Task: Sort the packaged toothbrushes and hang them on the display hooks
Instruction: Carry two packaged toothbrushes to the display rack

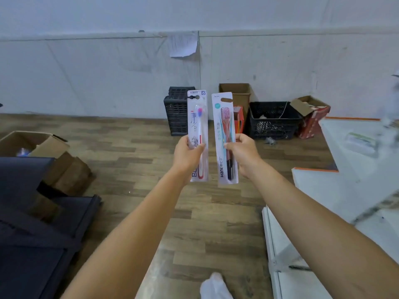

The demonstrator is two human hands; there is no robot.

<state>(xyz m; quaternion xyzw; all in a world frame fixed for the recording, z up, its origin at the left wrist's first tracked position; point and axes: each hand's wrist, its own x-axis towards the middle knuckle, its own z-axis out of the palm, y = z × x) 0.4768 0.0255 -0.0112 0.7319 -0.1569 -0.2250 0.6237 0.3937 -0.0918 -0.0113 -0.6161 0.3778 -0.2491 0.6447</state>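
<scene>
A: Packs first. Where are they?

B: One in each hand, both held up in front of the person, side by side and close together but not touching. The left hand [188, 152] pinches the white-and-red toothbrush pack [197, 134] with the thumb across its front, a little below the middle. The right hand [243, 152] grips the pink-and-teal toothbrush pack [225, 139] the same way, fingers curled round its right edge.

A: And how do they lie from the grip?

B: Long axis upright on both. Most of each card stands above the fingers, so the hang holes [226, 100] sit at the top, well clear of the grip.

A: That suits hooking, then.

B: Probably. The holes lead, so either pack could go straight onto a hook. No hooks are visible, though; only a blurred white shelf unit [349, 169] at the right, nearer the right hand.

A: So the right goes first?

B: Likely, though that is a guess. The designs differ, so each probably belongs on its own hook.
</scene>
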